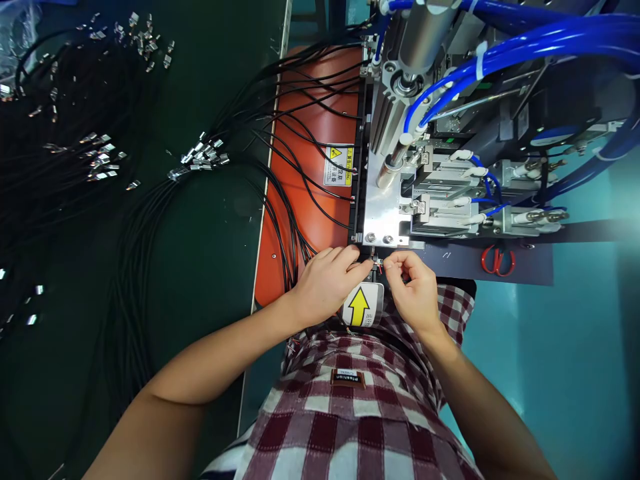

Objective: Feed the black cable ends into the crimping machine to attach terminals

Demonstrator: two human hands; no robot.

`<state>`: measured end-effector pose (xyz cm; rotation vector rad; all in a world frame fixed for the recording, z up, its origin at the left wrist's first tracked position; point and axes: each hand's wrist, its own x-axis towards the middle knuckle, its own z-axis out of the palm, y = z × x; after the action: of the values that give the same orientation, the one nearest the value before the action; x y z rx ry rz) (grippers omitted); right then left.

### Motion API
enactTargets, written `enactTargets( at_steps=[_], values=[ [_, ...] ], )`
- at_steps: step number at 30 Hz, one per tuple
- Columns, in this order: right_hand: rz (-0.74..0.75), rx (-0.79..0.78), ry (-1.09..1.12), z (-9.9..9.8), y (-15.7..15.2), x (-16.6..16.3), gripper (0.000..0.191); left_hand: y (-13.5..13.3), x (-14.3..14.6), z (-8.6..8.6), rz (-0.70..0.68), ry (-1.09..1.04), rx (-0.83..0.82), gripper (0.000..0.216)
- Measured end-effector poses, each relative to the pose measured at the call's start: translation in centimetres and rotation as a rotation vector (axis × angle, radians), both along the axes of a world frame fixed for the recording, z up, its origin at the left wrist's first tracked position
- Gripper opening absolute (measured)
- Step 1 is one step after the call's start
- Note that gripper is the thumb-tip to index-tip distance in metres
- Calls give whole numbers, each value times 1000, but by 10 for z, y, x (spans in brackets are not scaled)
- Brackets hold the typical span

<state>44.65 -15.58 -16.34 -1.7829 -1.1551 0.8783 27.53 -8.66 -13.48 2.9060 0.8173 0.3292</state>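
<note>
My left hand (pixel 330 280) and my right hand (pixel 413 283) meet at the front edge of a metal machine plate (pixel 385 217). Both hands are pinched on a thin wire end (pixel 377 265) with small red strands, held at the machine's slot. Black cables (pixel 295 220) run from my left hand back over an orange panel (pixel 310 193). A label with a yellow arrow (pixel 361 305) lies just below the hands.
Bundles of black cables with metal terminals (pixel 200 157) lie on the dark green table (pixel 200 253) at the left. Blue air hoses (pixel 500 53) and a cylinder (pixel 420 33) rise over the machine. Red scissors (pixel 497 260) rest on a dark ledge to the right.
</note>
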Motion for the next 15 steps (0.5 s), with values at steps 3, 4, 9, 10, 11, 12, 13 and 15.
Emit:
enactTargets(
  at_steps=[3, 4, 9, 10, 11, 12, 13, 15],
  values=[
    [3, -124, 82, 3, 0, 5, 18, 0, 0, 0, 0, -1, -5, 27],
    [9, -158, 62, 6, -1, 7, 19, 0, 0, 0, 3, 0, -9, 27],
    [-4, -105, -88, 18, -1, 3, 19, 0, 1, 0, 1, -31, -1, 26],
    [-5, -91, -82, 18, 0, 0, 19, 0, 1, 1, 1, -32, 2, 26],
    [-12, -82, -69, 17, 1, -4, 20, 0, 1, 1, 3, -27, 0, 26],
    [-27, -73, -51, 15, 3, -7, 20, 0, 1, 1, 6, -18, -3, 26],
    [-50, -64, -27, 13, 4, -10, 20, 0, 1, 1, 9, -10, -7, 26],
    [-101, -44, 44, 9, 7, -15, 20, 0, 1, 2, 11, -4, -11, 25]
  ],
)
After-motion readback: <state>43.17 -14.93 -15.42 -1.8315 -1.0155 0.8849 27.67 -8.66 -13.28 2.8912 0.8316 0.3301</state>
